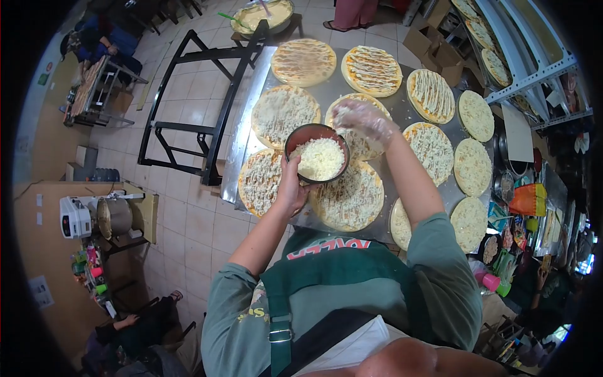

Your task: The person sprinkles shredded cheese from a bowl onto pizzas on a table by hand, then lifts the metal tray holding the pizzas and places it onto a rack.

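Note:
My left hand (294, 191) grips a dark bowl with a reddish inside (298, 139), thumb at the rim. Grated white cheese (321, 158) partly fills it. Just beyond the bowl, my right hand (365, 123) hovers above a pizza (355, 100) that it partly covers. This hand looks whitish and is smeared by motion, so its fingers do not show clearly. Close to the bowl lie more cheese-covered pizzas, one on the left (259, 179), one below (352, 201) and one behind (284, 116). A farther pizza (372, 70) has sauce stripes showing.
The pizzas lie on a metal table (244, 160). Left of it stands a black metal frame (215, 135). A large bowl of pale mixture (257, 17) sits at the back. Shelving (534, 75) rises on the right, and a mixer (113, 217) stands at left. Other people are nearby.

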### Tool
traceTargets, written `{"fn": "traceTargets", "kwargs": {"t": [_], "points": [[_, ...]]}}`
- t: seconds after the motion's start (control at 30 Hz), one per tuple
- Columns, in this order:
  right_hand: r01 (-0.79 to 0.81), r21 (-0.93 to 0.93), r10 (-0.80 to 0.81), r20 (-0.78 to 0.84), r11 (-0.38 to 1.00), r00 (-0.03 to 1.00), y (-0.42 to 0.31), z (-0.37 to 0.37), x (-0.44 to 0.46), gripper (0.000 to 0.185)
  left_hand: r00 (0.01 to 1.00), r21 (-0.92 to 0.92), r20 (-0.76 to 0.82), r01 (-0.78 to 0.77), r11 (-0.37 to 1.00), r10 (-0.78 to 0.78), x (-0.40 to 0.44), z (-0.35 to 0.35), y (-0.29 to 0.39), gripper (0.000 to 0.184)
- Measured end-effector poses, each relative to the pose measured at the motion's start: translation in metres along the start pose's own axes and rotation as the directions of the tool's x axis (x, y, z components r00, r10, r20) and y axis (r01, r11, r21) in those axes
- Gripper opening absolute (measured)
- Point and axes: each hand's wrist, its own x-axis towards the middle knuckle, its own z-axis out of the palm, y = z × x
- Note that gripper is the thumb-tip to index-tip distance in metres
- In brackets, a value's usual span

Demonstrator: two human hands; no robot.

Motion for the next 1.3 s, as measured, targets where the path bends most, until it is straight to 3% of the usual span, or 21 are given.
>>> {"fn": "traceTargets", "kwargs": {"t": [0.13,0.2,0.27,0.33,0.47,0.53,0.57,0.63,0.77,0.83,0.93,1.13,1.3], "points": [[0.028,0.035,-0.026,-0.063,0.999,0.998,0.007,-0.040,0.024,0.022,0.999,-0.002,-0.002,0.046,0.999,-0.046,-0.005,-0.018,-0.005,0.053],[-0.119,-0.316,0.049,-0.219,0.941,0.974,0.007,-0.049,0.036,0.020,0.997,-0.028,-0.023,0.068,0.997,-0.069,-0.012,-0.026,-0.004,0.053],[-0.122,-0.376,0.061,-0.171,0.919,0.983,0.009,-0.055,0.046,0.019,0.997,-0.078,0.026,0.080,0.994,-0.078,-0.020,-0.036,-0.003,0.052],[-0.157,-0.809,-0.052,-0.225,0.566,0.973,0.015,-0.056,0.059,0.018,0.997,-0.117,0.015,0.078,0.990,-0.077,-0.024,-0.046,-0.005,0.052],[-0.265,-0.778,0.079,-0.269,0.569,0.960,-0.001,-0.035,0.060,0.020,0.999,-0.132,-0.023,0.031,0.991,-0.034,-0.036,-0.052,-0.004,0.053],[-0.189,-0.697,0.157,-0.111,0.692,0.981,0.005,-0.036,0.066,0.023,0.999,-0.138,-0.044,0.005,0.990,-0.011,-0.037,-0.057,-0.004,0.053],[-0.188,-0.697,0.158,-0.108,0.691,0.981,0.012,-0.036,0.069,0.023,0.999,-0.139,-0.047,0.004,0.990,-0.011,-0.037,-0.061,-0.005,0.053],[0.033,-0.886,0.031,0.053,0.463,0.998,0.023,-0.039,0.073,0.024,1.000,-0.109,-0.017,0.002,0.994,-0.003,-0.035,-0.067,-0.007,0.053],[-0.052,-0.864,0.211,0.064,0.500,0.975,0.005,-0.021,0.054,0.024,1.000,-0.124,-0.015,-0.011,0.992,0.009,-0.037,-0.064,-0.006,0.052],[-0.027,-0.942,0.204,0.045,0.335,0.978,0.007,-0.018,0.051,0.026,1.000,-0.141,-0.018,-0.013,0.990,0.010,-0.038,-0.061,-0.006,0.052],[-0.053,-0.968,0.225,0.004,0.247,0.974,-0.010,0.001,0.026,0.027,1.000,-0.158,-0.027,-0.001,0.987,-0.004,-0.041,-0.057,-0.004,0.052],[-0.118,-0.888,0.329,0.039,0.445,0.944,0.028,-0.024,0.043,0.023,1.000,-0.238,-0.026,-0.023,0.971,0.017,-0.040,-0.059,-0.008,0.048],[-0.048,-0.932,0.131,-0.001,0.359,0.991,-0.004,-0.009,0.040,0.030,0.999,-0.215,-0.030,-0.030,0.976,0.024,-0.044,-0.056,-0.009,0.048]]}}
